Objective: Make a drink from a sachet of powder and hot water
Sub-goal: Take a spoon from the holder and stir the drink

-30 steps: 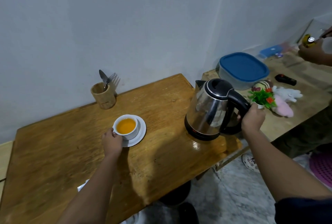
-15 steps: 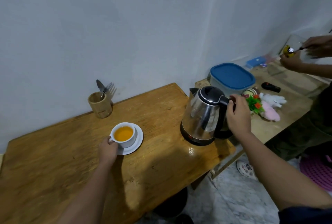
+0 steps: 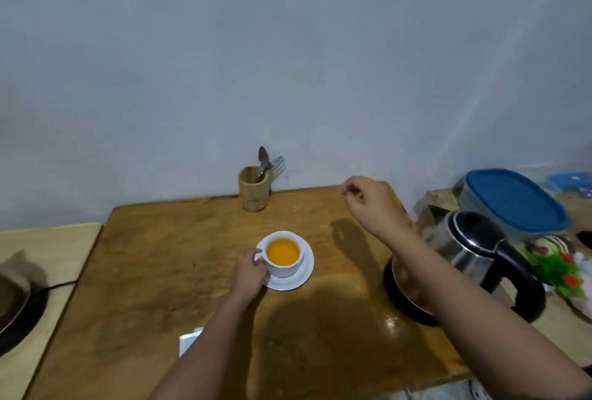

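Note:
A white cup [image 3: 284, 266] filled with orange drink stands on a white saucer [image 3: 304, 274] in the middle of the wooden table [image 3: 160, 287]. My left hand [image 3: 250, 274] grips the cup's handle from the left. My right hand [image 3: 371, 204] hovers above the table's back right part, fingers loosely curled, holding nothing. The steel kettle [image 3: 461, 252] with black lid and handle stands at the table's right edge, partly behind my right forearm. A wooden holder [image 3: 254, 189] with a spoon [image 3: 262, 159] and fork stands at the back by the wall.
A tub with a blue lid [image 3: 512, 201], a small plastic plant [image 3: 557, 268] and soft toys lie on a second table to the right. A dark pan [image 3: 19, 306] sits on a pale surface at the left. A white scrap of paper [image 3: 189, 340] shows beside my left forearm.
My right hand has let go of the kettle handle and moved left, up over the table toward the holder. The view has swung left. My left hand stays at the cup.

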Demonstrator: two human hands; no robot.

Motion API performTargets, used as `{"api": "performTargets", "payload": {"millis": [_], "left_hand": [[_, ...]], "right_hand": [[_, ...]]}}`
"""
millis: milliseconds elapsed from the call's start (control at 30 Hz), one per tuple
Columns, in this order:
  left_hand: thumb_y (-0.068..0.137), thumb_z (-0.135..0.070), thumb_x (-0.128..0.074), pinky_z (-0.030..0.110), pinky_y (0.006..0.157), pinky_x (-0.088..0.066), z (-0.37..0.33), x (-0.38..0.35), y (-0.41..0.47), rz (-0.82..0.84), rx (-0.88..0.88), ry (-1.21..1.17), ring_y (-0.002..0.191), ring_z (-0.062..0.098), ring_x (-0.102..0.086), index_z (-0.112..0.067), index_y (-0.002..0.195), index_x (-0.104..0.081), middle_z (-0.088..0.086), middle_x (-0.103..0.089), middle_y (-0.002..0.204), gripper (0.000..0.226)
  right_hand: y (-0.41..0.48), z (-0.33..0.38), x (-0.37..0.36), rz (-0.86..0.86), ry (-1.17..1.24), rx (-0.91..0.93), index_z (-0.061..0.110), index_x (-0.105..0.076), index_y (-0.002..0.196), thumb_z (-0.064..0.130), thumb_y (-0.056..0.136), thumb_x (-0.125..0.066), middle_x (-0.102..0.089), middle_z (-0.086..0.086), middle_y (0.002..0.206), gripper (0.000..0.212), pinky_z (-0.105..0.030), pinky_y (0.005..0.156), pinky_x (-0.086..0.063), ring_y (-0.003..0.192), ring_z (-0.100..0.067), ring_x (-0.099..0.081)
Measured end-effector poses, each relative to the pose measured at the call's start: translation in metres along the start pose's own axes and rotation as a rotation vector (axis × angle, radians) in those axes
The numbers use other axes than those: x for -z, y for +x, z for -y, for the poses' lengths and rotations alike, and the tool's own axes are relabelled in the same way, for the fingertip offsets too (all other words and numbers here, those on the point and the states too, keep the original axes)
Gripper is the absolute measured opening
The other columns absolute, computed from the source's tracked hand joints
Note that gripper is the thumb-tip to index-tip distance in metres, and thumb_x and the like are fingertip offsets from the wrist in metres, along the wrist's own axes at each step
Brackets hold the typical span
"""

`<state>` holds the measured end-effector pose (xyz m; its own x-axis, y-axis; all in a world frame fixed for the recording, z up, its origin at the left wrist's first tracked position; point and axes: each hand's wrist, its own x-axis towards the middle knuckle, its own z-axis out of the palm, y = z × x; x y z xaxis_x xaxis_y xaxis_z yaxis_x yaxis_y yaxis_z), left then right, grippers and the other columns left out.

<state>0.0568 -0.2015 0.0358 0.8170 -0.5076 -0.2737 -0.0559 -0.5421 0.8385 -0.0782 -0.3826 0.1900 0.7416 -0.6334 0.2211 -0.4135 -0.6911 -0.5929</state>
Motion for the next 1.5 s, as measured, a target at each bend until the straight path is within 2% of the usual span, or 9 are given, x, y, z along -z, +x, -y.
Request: {"api": "performTargets", "payload": {"millis": [167,300,433,600,733,933,1100,1367,1500], "left_hand": [[0.094,-0.017,-0.045,0.029,0.081,-0.042,0.01,0.004,0.007,0.043,-0.058,-0.011,0.103,0.023,-0.056,-0.013,0.113,-0.057,0.011,-0.059,0.117,0.023],[0.095,-0.021,-0.045,0.014,0.072,-0.039,0.015,0.005,0.01,0.075,-0.118,0.005,0.098,0.013,-0.053,-0.018,0.11,-0.059,-0.001,-0.057,0.105,0.021],[0.094,-0.019,-0.046,0.001,0.073,-0.037,0.021,0.004,0.013,0.07,-0.114,-0.009,0.098,0.01,-0.055,-0.024,0.106,-0.059,-0.005,-0.059,0.105,0.018],[0.094,-0.023,-0.044,0.025,0.085,-0.047,0.023,0.004,0.014,0.087,-0.097,-0.005,0.102,0.01,-0.057,-0.023,0.114,-0.056,-0.002,-0.061,0.112,0.024],[0.095,-0.024,-0.044,0.018,0.082,-0.045,0.02,0.005,0.011,0.072,-0.108,-0.009,0.1,0.006,-0.055,-0.022,0.113,-0.054,-0.006,-0.057,0.111,0.021],[0.096,-0.028,-0.042,0.024,0.09,-0.044,0.015,0.007,0.008,0.077,-0.072,-0.011,0.113,0.011,-0.051,-0.022,0.12,-0.051,-0.002,-0.053,0.123,0.027],[0.096,-0.029,-0.041,0.028,0.094,-0.046,0.018,0.005,0.009,0.08,-0.074,-0.016,0.115,0.012,-0.051,-0.021,0.122,-0.051,0.0,-0.053,0.125,0.029],[0.096,-0.026,-0.041,0.027,0.09,-0.045,0.02,0.002,0.009,0.06,-0.1,-0.04,0.111,0.011,-0.051,-0.019,0.12,-0.052,0.001,-0.054,0.121,0.028],[0.096,-0.023,-0.041,0.025,0.088,-0.044,0.02,0.001,0.01,0.068,-0.1,-0.047,0.109,0.014,-0.053,-0.018,0.119,-0.052,0.003,-0.054,0.12,0.026]], "right_hand": [[0.054,0.016,-0.087,0.234,0.181,-0.162,0.014,-0.063,0.088,0.008,0.09,-0.045,-0.062,-0.005,0.085,0.02,-0.025,0.058,-0.043,0.073,-0.017,-0.054],[0.094,0.024,-0.137,0.237,0.352,-0.284,0.012,-0.065,0.098,0.008,0.089,-0.046,-0.065,-0.007,0.098,0.022,-0.028,0.068,-0.046,0.083,-0.018,-0.057],[0.128,0.03,-0.17,0.217,0.381,-0.312,0.007,-0.066,0.107,0.007,0.088,-0.043,-0.065,-0.011,0.114,0.03,-0.028,0.085,-0.041,0.103,-0.024,-0.057],[0.156,0.026,-0.202,0.122,0.335,-0.41,0.012,-0.066,0.091,0.013,0.086,-0.05,-0.066,-0.011,0.103,0.017,-0.033,0.075,-0.045,0.089,-0.026,-0.059],[0.164,0.028,-0.216,0.016,0.188,-0.435,0.009,-0.068,0.094,0.021,0.086,-0.06,-0.066,-0.011,0.103,0.017,-0.037,0.076,-0.051,0.091,-0.03,-0.063],[0.163,0.036,-0.228,-0.086,0.015,-0.409,0.007,-0.068,0.095,0.023,0.084,-0.064,-0.068,-0.012,0.099,0.02,-0.043,0.087,-0.049,0.088,-0.033,-0.064],[0.166,0.035,-0.233,-0.107,0.009,-0.405,0.006,-0.069,0.094,0.019,0.084,-0.064,-0.069,-0.013,0.098,0.017,-0.041,0.088,-0.045,0.086,-0.033,-0.064],[0.158,0.037,-0.233,-0.111,0.183,-0.384,0.011,-0.065,0.08,0.02,0.081,-0.066,-0.067,-0.007,0.093,0.01,-0.038,0.078,-0.052,0.08,-0.027,-0.063],[0.148,0.036,-0.226,-0.112,0.218,-0.307,0.012,-0.059,0.076,0.022,0.085,-0.061,-0.057,-0.002,0.091,0.014,-0.028,0.063,-0.039,0.075,-0.018,-0.053]]}}
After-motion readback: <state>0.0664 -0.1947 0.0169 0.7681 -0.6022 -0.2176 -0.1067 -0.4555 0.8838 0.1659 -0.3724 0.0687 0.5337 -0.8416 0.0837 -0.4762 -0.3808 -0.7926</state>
